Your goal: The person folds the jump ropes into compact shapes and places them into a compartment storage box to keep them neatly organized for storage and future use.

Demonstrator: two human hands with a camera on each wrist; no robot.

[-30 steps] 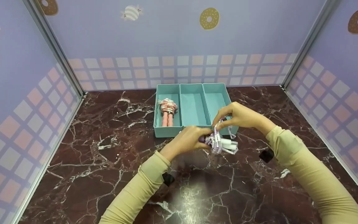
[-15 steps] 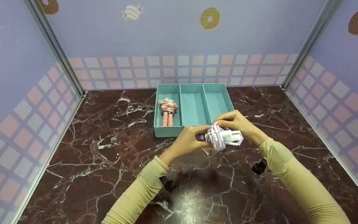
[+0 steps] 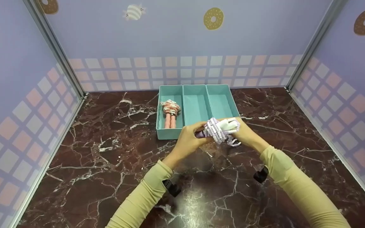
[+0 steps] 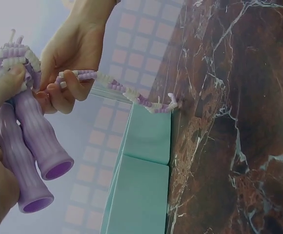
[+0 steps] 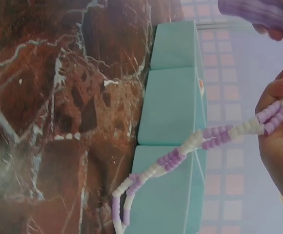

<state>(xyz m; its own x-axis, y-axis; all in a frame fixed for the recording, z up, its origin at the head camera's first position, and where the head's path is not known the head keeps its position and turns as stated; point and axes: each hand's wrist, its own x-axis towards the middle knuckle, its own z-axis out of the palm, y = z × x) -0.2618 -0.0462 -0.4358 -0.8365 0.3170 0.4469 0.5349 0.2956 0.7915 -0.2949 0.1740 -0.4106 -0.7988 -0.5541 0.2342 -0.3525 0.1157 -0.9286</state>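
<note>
A purple-and-white beaded jump rope (image 3: 215,131) is held up between both hands in front of the box, its cord wound into a bundle. My left hand (image 3: 189,139) grips it where the cord meets the two purple handles (image 4: 40,131), with the thumb over the beads in the left wrist view. My right hand (image 3: 249,134) curls its fingers round the doubled cord, whose loose tail (image 5: 219,137) hangs below it in the right wrist view. In the head view the bundle partly hides the right fingers.
Behind the hands stands a turquoise box (image 3: 170,134) with three compartments. A pink-and-white beaded jump rope (image 3: 171,109) lies bundled in its left compartment; the other two show bare floors where visible. Purple patterned walls (image 3: 176,38) enclose the dark marbled table (image 3: 116,177) at back and sides.
The right hand has come down and inward, from above the bundle to its right side, now largely behind it. The bundle has tilted upward at its right end. The left hand keeps its grip.
</note>
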